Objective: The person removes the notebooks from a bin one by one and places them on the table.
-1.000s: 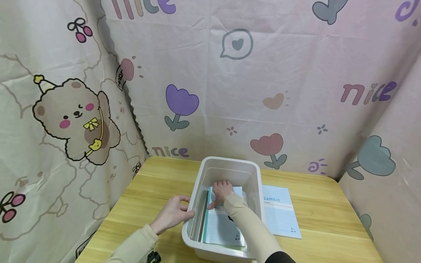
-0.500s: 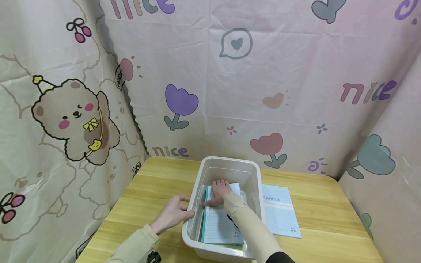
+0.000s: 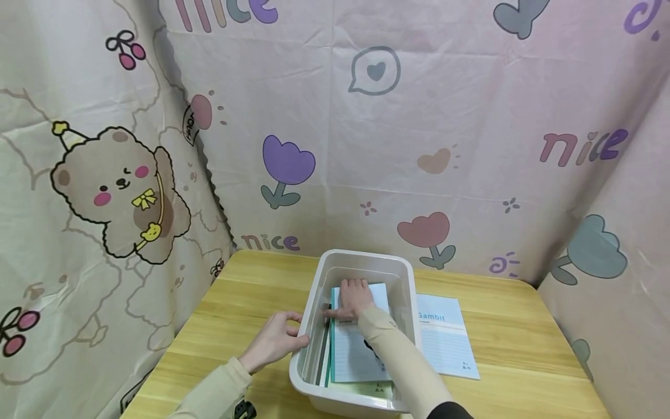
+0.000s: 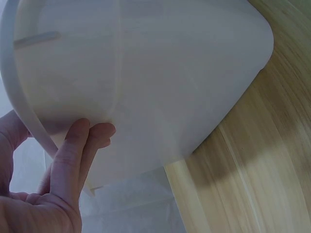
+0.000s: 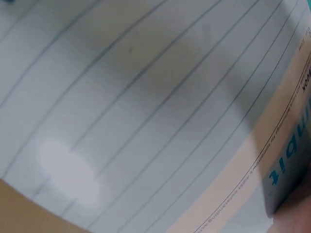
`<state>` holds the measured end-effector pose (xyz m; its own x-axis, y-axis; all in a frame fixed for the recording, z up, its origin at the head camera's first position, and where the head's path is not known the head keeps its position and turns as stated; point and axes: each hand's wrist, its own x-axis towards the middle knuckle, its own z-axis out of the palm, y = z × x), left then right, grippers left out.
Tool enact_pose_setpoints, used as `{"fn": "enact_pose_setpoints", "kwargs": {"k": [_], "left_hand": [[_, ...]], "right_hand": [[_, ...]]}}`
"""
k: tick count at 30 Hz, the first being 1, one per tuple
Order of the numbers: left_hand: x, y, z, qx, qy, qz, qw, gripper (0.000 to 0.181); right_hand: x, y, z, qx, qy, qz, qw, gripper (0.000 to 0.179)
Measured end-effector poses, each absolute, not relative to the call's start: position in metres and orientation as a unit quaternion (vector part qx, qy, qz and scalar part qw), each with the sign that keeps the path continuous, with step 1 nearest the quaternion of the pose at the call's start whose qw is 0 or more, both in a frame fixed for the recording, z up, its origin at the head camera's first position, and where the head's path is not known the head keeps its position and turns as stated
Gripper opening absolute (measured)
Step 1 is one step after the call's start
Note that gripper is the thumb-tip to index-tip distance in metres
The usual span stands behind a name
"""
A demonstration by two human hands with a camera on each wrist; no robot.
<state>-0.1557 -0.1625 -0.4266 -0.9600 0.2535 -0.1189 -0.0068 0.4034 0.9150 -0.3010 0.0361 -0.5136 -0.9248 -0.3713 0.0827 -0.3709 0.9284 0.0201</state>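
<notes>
A pale grey plastic bin (image 3: 408, 269) stands on the table, longer front to back than across. My left hand (image 3: 274, 342) holds its left rim, with the fingers against the outer wall in the left wrist view. Inside the bin, my right hand (image 3: 356, 299) rests on a light blue lined notebook (image 3: 356, 358), its thumb spread out to the left. Lines and part of the printed lettering on that notebook fill the right wrist view. Beneath its near edge shows a pale green notebook (image 3: 358, 389). My right forearm covers part of the near right side of the bin.
Another light blue notebook marked "Gambit" (image 3: 447, 343) lies on the wooden table (image 3: 523, 343), right against the bin's right side. Patterned cloth curtains (image 3: 356, 145) hang behind the table and on both sides.
My right hand has slid the light blue notebook first a little left, then toward the bin's far end. More of the green notebook shows at the near end. My left hand has stayed still.
</notes>
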Motion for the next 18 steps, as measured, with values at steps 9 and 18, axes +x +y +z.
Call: {"fn": "enact_pose_setpoints", "kwargs": {"k": [9, 18], "left_hand": [[-0.156, -0.162, -0.427, 0.08, 0.826, 0.545, 0.12, 0.051], [-0.156, -0.162, -0.427, 0.082, 0.829, 0.539, 0.12, 0.05]], "right_hand": [[-0.302, 0.039, -0.497, 0.2, -0.977, 0.003, 0.072, 0.072], [-0.305, 0.042, -0.473, 0.207, -0.974, 0.002, 0.091, 0.08]]}}
